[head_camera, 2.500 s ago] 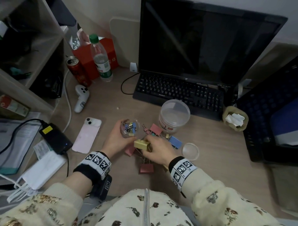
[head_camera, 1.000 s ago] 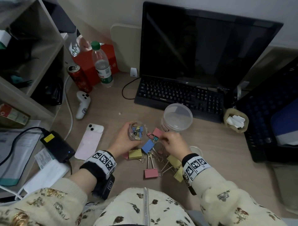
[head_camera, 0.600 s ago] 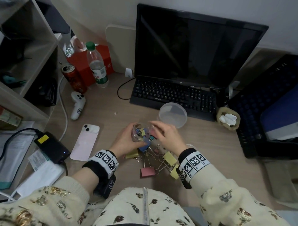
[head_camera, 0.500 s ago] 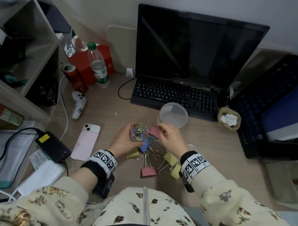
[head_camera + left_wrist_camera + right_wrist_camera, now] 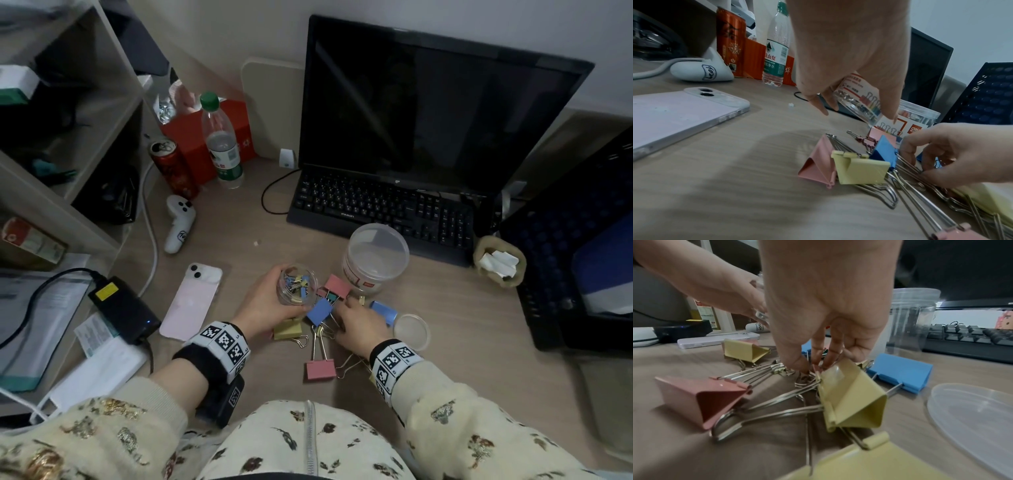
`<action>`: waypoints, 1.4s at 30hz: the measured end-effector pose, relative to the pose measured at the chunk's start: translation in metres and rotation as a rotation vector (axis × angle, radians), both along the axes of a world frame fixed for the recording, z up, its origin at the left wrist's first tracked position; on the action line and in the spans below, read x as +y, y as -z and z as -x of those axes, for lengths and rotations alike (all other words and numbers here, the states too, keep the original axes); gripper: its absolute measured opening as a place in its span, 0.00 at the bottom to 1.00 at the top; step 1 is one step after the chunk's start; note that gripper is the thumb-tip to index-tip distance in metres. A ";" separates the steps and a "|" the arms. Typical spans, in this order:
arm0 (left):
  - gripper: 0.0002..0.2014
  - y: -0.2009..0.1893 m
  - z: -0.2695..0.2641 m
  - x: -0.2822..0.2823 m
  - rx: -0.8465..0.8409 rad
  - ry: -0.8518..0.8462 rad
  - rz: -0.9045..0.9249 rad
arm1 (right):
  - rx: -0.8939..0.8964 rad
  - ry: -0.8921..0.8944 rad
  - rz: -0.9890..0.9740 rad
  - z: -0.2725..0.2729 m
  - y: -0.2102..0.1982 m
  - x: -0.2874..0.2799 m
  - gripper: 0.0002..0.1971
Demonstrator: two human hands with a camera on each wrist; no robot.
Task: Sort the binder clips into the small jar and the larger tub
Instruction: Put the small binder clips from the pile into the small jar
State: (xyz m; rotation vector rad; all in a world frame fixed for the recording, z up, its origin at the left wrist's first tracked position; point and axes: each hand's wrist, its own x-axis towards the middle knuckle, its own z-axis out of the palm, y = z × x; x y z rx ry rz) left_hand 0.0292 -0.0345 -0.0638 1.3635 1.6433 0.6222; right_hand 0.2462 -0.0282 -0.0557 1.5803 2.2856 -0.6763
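Observation:
My left hand (image 5: 274, 303) grips the small clear jar (image 5: 297, 284), tilted above the desk, with several small coloured clips inside; the jar (image 5: 857, 104) shows under its fingers. The larger tub (image 5: 375, 260) stands open just behind, right of the jar. My right hand (image 5: 352, 317) reaches down into the pile of big clips: a blue one (image 5: 319, 311), a pink one (image 5: 320, 369) and a yellow one (image 5: 287, 331). In the right wrist view its thumb and fingertips (image 5: 797, 365) pinch a small pinkish clip beside a big yellow clip (image 5: 851, 395).
A round clear lid (image 5: 411, 331) lies right of my right hand. A pink phone (image 5: 191, 305) and a black charger (image 5: 123, 308) lie to the left. The keyboard (image 5: 380, 209) and monitor stand behind the tub, a dark mesh tray (image 5: 565, 274) at the right.
My right hand was over the jar's mouth half a second ago and has dropped back to the clip pile. The left hand has kept hold of the jar.

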 end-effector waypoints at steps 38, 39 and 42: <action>0.43 0.005 -0.001 -0.009 -0.046 0.004 0.014 | 0.900 0.302 -0.059 0.020 -0.049 0.010 0.07; 0.45 0.005 0.001 -0.010 -0.049 -0.010 0.012 | 0.879 0.332 -0.088 0.016 -0.045 0.008 0.06; 0.47 0.001 0.005 -0.015 -0.060 -0.042 -0.002 | 0.626 0.323 -0.087 0.006 -0.039 0.002 0.06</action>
